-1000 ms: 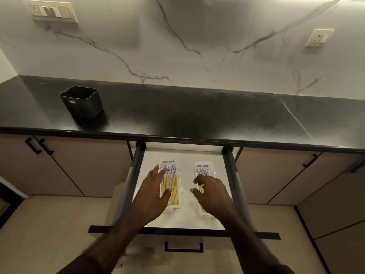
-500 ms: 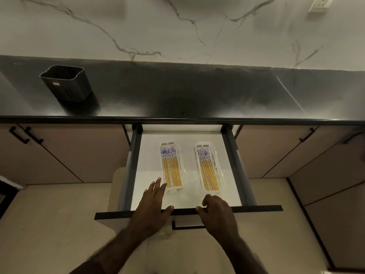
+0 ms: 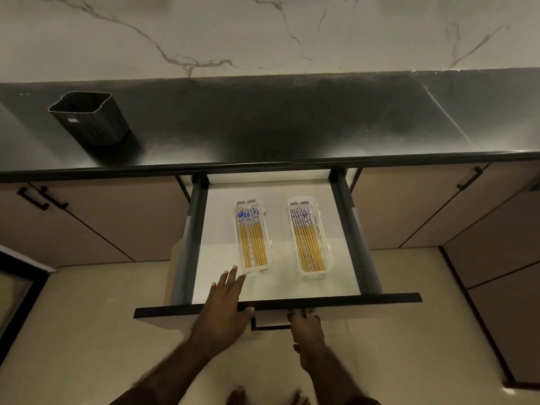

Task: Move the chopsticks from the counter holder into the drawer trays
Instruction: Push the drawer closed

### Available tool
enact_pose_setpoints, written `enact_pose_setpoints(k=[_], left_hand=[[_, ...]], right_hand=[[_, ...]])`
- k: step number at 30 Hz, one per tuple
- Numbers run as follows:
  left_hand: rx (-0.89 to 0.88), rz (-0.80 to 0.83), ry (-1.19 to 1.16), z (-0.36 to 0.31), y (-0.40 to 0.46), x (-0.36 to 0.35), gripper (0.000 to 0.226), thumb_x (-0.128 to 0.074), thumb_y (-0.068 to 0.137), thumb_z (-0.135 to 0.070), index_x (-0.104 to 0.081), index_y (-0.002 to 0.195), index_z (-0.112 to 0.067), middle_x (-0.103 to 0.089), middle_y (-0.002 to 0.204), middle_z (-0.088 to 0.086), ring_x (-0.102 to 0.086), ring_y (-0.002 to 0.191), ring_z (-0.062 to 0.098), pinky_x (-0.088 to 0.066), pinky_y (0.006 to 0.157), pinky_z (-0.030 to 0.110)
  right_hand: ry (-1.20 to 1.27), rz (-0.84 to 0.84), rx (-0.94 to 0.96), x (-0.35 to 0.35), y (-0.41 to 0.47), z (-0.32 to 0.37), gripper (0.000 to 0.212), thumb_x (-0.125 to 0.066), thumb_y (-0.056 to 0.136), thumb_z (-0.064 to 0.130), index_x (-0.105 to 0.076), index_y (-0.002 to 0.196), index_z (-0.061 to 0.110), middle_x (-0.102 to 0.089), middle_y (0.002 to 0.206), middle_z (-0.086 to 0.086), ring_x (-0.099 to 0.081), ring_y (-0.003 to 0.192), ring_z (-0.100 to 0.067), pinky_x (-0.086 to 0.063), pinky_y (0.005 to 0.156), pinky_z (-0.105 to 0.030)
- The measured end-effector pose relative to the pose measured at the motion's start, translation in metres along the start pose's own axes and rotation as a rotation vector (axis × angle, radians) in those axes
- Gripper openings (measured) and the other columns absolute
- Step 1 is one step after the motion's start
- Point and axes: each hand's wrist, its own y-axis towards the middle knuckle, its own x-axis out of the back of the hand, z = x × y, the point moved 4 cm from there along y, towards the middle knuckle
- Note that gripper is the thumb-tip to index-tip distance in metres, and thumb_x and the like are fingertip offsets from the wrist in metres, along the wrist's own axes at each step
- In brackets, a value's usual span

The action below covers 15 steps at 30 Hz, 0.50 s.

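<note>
Chopsticks [image 3: 253,242] are left in both trays; the spread left hand [image 3: 223,306] and unreadable right hand [image 3: 305,327] have been withdrawn to the drawer front [image 3: 365,299], suggesting closing.

I'm seeing a white marble backsplash [image 3: 263,33] with grey veins running behind the dark counter [image 3: 292,124]. Beige cabinet doors [image 3: 111,217] with black handles [image 3: 43,197] are flanking both sides — more cabinets [image 3: 496,258] are standing at right — and pale floor tiles [image 3: 87,331] are lying below.
</note>
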Motion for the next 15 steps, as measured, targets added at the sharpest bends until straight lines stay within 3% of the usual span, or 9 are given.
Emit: enact_pose_setpoints(k=[2,5,9,15], left_hand=[[0.02,0.002,0.006,-0.002,0.001,-0.002,0.072,-0.053,0.095,-0.041,-0.014,0.154,-0.024,0.003,0.164,-0.004,0.003,0.151,0.016,-0.004,0.123,0.04],[0.041,-0.013,0.013,-0.005,0.003,-0.003,0.072,-0.052,0.096,-0.041,-0.014,0.154,-0.023,0.002,0.164,-0.003,0.003,0.151,0.017,-0.004,0.123,0.04],[0.07,-0.039,0.024,-0.012,0.008,-0.004,0.072,-0.052,0.096,-0.04,-0.014,0.154,-0.021,0.003,0.164,-0.002,0.004,0.151,0.017,-0.003,0.123,0.039],[0.088,-0.071,0.028,-0.021,0.02,-0.007,0.071,-0.052,0.096,-0.039,-0.015,0.154,-0.022,0.001,0.164,-0.001,0.004,0.151,0.018,-0.003,0.123,0.04]], right_hand=[[0.272,0.063,-0.137,-0.006,0.004,-0.001,0.037,-0.058,0.093,0.018,-0.045,0.125,0.006,-0.053,0.106,-0.014,-0.052,0.098,-0.032,-0.051,0.085,-0.043],[0.497,0.087,-0.185,-0.012,0.008,0.002,0.019,-0.051,0.091,0.007,-0.055,0.109,0.002,-0.052,0.092,-0.015,-0.048,0.084,-0.032,-0.048,0.073,-0.041],[0.575,0.097,-0.199,-0.015,0.01,0.008,0.012,-0.047,0.09,0.002,-0.057,0.095,0.003,-0.053,0.097,-0.016,-0.046,0.087,-0.032,-0.046,0.071,-0.04],[0.599,0.181,-0.187,-0.016,0.017,0.025,0.02,-0.048,0.089,-0.002,-0.058,0.105,0.005,-0.051,0.092,-0.013,-0.043,0.088,-0.031,-0.043,0.079,-0.042]])
